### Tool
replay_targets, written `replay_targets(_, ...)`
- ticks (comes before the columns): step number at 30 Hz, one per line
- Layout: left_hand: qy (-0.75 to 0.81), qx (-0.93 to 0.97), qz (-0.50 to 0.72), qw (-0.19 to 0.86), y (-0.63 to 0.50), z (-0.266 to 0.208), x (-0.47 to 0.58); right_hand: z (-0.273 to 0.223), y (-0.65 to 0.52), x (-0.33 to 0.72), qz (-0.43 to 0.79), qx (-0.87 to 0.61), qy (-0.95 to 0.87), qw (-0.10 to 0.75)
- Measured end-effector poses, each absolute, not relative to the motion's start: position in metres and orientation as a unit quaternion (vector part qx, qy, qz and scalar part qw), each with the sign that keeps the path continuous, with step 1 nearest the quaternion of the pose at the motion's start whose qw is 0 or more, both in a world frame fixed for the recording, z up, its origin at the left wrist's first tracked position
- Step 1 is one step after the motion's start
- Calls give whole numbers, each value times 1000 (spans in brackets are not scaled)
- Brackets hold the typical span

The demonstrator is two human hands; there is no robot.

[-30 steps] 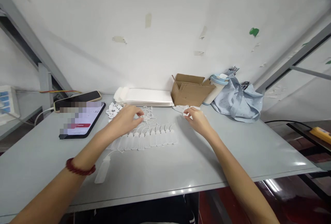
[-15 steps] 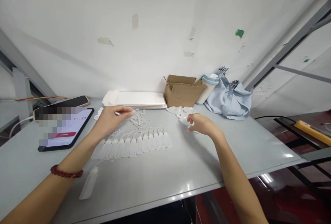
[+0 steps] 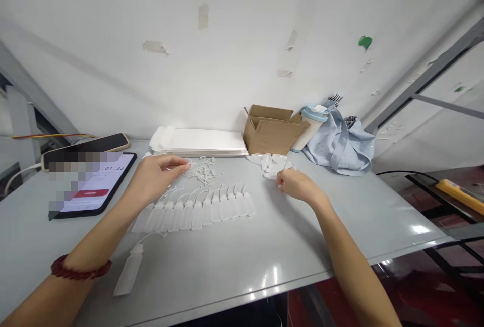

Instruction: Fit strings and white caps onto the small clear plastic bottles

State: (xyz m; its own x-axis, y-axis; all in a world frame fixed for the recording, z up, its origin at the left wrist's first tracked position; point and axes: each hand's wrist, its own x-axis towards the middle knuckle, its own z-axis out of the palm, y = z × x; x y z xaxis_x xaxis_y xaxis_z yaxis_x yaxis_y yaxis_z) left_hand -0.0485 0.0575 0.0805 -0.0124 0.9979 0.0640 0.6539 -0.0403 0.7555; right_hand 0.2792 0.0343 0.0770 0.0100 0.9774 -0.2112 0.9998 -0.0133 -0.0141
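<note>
My left hand (image 3: 163, 175) is closed in a pinch, with a thin white strap (image 3: 188, 161) at its fingertips. Right beside it lies a loose pile of white straps (image 3: 206, 170). My right hand (image 3: 295, 184) has its fingers curled in at the near edge of a heap of translucent plastic sleeves (image 3: 266, 161); what they hold, if anything, is hidden. Between and below the hands runs a slanting row of narrow translucent sleeves (image 3: 196, 215), each with a white strap at its top. One more strapped sleeve (image 3: 129, 271) lies apart, nearer the front edge.
On the left are a tablet-like phone (image 3: 94, 191) showing a timer and a second phone (image 3: 86, 149) with a cable. A white stack (image 3: 204, 140), an open cardboard box (image 3: 273, 135), a lidded cup (image 3: 308, 128) and a blue cloth bag (image 3: 340, 145) line the wall.
My right hand's fingers have curled closed beside the heap of sleeves. My left hand stays pinched near the strap pile. The whole view has shifted slightly.
</note>
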Motion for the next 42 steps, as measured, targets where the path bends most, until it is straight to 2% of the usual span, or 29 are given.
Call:
replay_targets(9,618,651,329,293,58,72,-47,83,35,281,-91,703,703,53)
replay_targets(14,636,661,302,258,57,72,-46,86,32,282,-79,713,693,71)
replay_targets(19,629,655,338,247,57,70,-44,83,30,281,-67,711,694,85)
replay_targets(25,632,640,343,271,57,72,-45,83,30,279,-66,688,721,49)
replay_targets(28,626,637,354,277,56,73,-43,84,28,273,-75,670,738,-3)
replay_targets(31,626,648,337,274,56,71,-42,81,27,262,-81,633,763,-102)
replay_targets(36,608,616,380,326,53,73,-40,67,22,240,-47,533,808,-246)
replay_targets(42,603,595,404,346,49,84,-36,56,11,223,-28,444,839,-313)
